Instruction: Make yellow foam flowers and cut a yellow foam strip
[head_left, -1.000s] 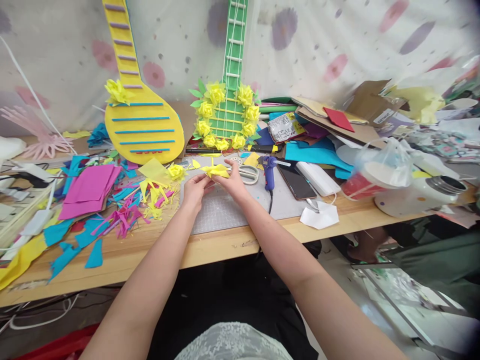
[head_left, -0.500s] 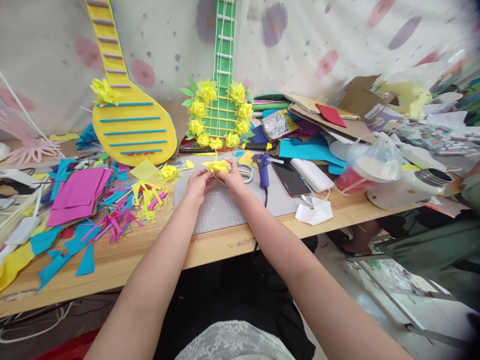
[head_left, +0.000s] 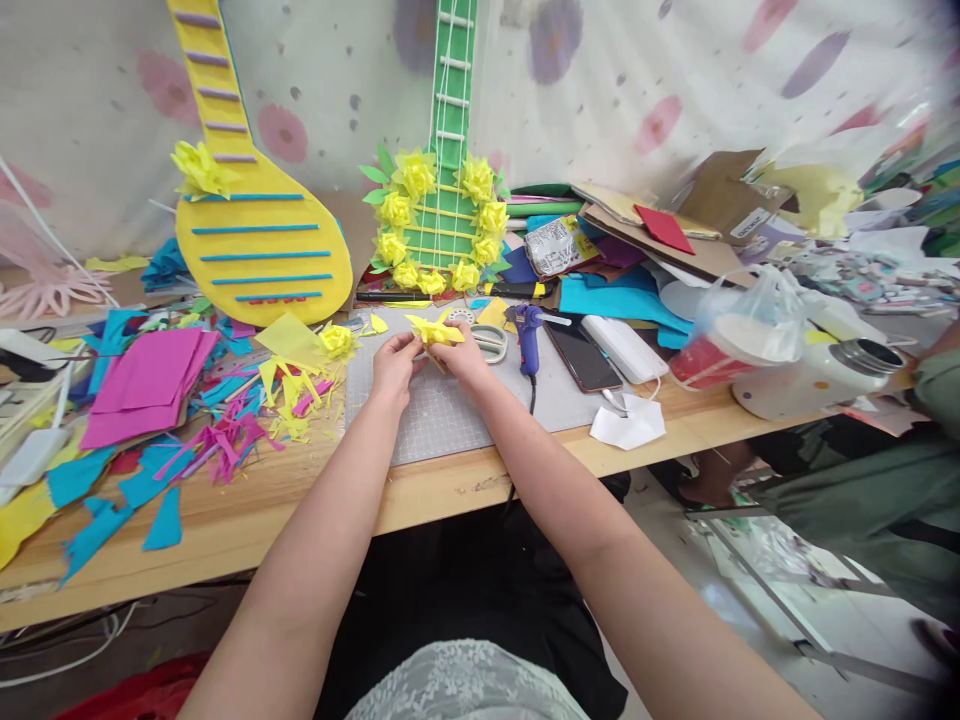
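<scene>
Right hand (head_left: 466, 362) holds yellow flower (head_left: 436, 330) at its fingertips.

A yellow paper flower (head_left: 436, 329) fills the gap between the left hand (head_left: 394, 370) and the right hand (head_left: 463, 357). On their near side, the gray cutting mat (head_left: 442, 425) shows bare, leaving a low way in. Just right of the right hand, scissors (head_left: 505, 346) and then a purple glue gun (head_left: 528, 345) block a sideways pass. Left of the left hand, paper scraps (head_left: 289, 395) crowd the tabletop (head_left: 240, 520); beyond both hands stands a green guitar shape (head_left: 450, 245).
</scene>
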